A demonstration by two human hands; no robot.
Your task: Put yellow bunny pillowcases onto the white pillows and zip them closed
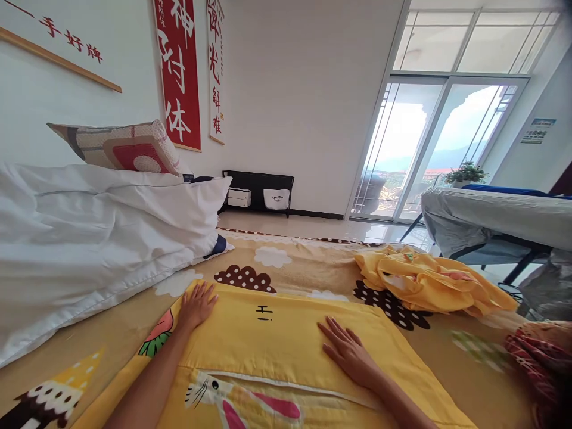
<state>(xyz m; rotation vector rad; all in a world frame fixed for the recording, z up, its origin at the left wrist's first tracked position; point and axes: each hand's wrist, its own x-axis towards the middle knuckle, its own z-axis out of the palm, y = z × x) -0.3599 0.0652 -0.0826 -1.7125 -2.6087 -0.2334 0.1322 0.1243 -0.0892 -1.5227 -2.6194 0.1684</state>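
A yellow pillowcase (268, 336) lies spread flat on the bed, printed with a rabbit, a carrot and the letters "Hi". Its open slit with a pale edge runs across the near part. My left hand (197, 304) rests palm down on its far left corner, fingers spread. On the right half of the cloth, my right hand (348, 348) also lies flat with its fingers apart. Neither hand grips anything. Beyond my right hand sits a crumpled yellow cloth (433, 280) with a similar print.
White pillows (102, 232) are stacked on the left, with a patterned pillow (129, 149) on top. The bedsheet (304, 259) is beige with clouds and dotted shapes. A red patterned cloth (536, 351) is at the right edge. A covered table (496, 214) stands beyond the bed, near glass doors (415, 143).
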